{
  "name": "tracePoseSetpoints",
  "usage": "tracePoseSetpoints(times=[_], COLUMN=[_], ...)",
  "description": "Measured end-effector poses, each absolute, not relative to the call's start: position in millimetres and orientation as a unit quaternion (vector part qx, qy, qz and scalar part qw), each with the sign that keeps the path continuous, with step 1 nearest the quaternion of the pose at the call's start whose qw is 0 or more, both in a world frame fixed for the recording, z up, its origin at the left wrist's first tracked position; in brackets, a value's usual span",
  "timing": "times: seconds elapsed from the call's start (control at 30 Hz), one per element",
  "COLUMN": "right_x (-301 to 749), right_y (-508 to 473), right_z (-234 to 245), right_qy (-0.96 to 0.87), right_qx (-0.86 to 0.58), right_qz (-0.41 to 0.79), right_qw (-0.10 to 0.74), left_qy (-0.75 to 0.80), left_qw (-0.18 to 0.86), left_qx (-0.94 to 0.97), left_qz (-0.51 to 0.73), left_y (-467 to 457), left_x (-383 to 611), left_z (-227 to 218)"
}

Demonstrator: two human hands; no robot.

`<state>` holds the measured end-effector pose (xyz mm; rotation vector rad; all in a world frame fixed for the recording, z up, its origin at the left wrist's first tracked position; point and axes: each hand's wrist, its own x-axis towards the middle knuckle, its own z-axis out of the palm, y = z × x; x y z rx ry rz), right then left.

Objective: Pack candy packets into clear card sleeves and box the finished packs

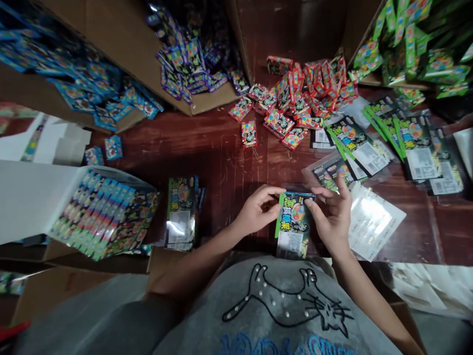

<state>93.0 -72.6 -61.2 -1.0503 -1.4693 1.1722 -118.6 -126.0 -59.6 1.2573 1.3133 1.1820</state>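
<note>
Between my hands, near the table's front edge, is a black and green printed candy packet [293,219] in clear plastic, with a white label on its lower part. My left hand [260,209] pinches its upper left corner between thumb and fingers. At the upper right corner, the thumb and index finger of my right hand [332,214] close on the packet, the other fingers raised. A thin blue strip shows along the packet's top edge. Just right of my right hand lies a stack of clear plastic sleeves [375,224].
Small red candy boxes [279,121] are heaped at the back. Cartons hold blue packets [88,84], purple packets [192,64] and green packets [410,44]. More printed packets [421,148] lie at right. A finished-looking stack [181,209] and a filled white display box [103,212] stand left.
</note>
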Motion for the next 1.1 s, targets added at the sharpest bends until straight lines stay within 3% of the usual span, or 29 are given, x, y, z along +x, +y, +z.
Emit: tracePoseSetpoints(times=[0.17,0.37,0.47,0.77,1.1], right_x=[99,105,110,110,118], right_y=[-74,-71,-68,-59,-46], right_z=[-59,-47,-40,-23,-14], right_qy=[-0.608,-0.656,-0.662,-0.550,-0.427], right_qx=[-0.423,-0.407,-0.394,-0.465,-0.523], right_qz=[0.540,0.480,0.505,0.585,0.665], right_qw=[0.400,0.416,0.390,0.372,0.319], left_qy=[0.529,0.543,0.535,0.574,0.514], left_qw=[0.488,0.487,0.489,0.498,0.530], left_qx=[0.515,0.454,0.476,0.491,0.523], left_qz=[0.465,0.512,0.498,0.425,0.426], left_y=[-118,-113,-113,-94,-90], left_x=[-118,-108,-109,-106,-119], left_z=[-53,-47,-41,-14,-21])
